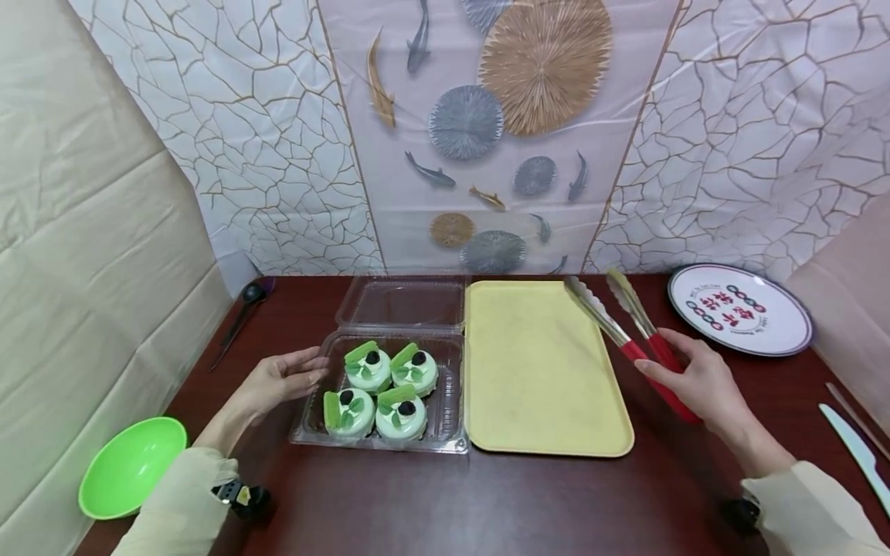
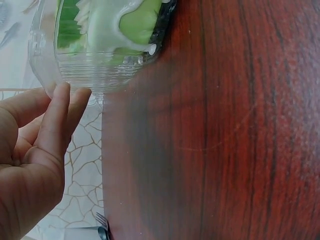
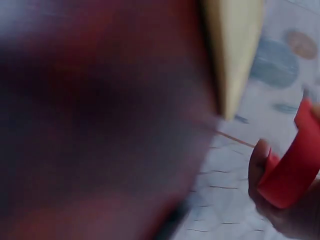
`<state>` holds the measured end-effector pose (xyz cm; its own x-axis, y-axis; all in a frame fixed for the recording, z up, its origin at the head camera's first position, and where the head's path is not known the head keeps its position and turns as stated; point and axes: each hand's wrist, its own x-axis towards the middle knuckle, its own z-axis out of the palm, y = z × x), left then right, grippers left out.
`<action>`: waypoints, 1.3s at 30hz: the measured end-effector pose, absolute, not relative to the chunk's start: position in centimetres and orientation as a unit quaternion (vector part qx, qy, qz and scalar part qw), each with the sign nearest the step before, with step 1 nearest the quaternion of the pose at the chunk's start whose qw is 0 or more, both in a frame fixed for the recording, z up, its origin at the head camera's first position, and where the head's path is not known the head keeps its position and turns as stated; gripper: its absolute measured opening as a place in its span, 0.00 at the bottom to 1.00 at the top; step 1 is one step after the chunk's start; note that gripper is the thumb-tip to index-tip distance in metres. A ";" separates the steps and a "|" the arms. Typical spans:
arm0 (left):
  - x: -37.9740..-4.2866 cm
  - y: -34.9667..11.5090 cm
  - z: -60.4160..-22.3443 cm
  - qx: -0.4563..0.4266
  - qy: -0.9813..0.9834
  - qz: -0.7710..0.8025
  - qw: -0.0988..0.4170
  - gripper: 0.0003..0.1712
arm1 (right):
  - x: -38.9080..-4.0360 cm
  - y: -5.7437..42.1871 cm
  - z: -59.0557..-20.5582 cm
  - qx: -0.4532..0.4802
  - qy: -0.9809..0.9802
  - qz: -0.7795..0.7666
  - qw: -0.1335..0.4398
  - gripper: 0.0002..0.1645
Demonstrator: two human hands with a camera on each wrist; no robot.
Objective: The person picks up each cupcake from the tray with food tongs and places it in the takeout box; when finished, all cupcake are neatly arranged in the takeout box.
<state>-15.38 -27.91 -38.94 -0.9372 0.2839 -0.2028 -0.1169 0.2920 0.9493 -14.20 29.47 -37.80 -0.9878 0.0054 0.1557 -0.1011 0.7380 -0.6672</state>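
Observation:
My right hand [image 1: 702, 382] grips tongs [image 1: 667, 351] by their red handles. The tongs' metal arms stand apart, pointing away from me, one overlapping the right edge of the yellow tray [image 1: 542, 371]. In the right wrist view, fingers wrap a red handle [image 3: 290, 170]. At the left rim of a clear plastic box [image 1: 452, 386], my left hand [image 1: 278, 378] has its fingers extended. In the left wrist view its fingertips [image 2: 61, 92] are right at the box's edge. Inside the box sit several cakes [image 1: 399, 417] with pale green icing, dark berries and green leaves. The box's lid [image 1: 403, 301] lies folded back.
A green bowl [image 1: 132, 467] stands at the left front, beside my left sleeve. Dark utensils [image 1: 243, 309] lie at the back left. A white plate [image 1: 740, 309] with red writing is at the back right, and a pale knife [image 1: 855, 448] lies at the right edge.

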 end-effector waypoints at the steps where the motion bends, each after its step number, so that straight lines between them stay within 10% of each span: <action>1: -15.2 -28.1 -39.0 0.052 0.787 0.591 0.168 0.39 | -14.1 29.6 -38.2 0.008 -0.927 0.370 0.065 0.39; 14: -13.6 -29.5 -39.1 0.052 0.790 0.592 0.151 0.39 | -14.1 29.6 -40.5 -0.111 -0.902 0.417 -0.031 0.46; 39: -14.5 -29.0 -38.8 0.045 0.799 0.582 0.145 0.38 | -14.5 28.9 -40.9 -0.180 -0.938 0.294 -0.024 0.45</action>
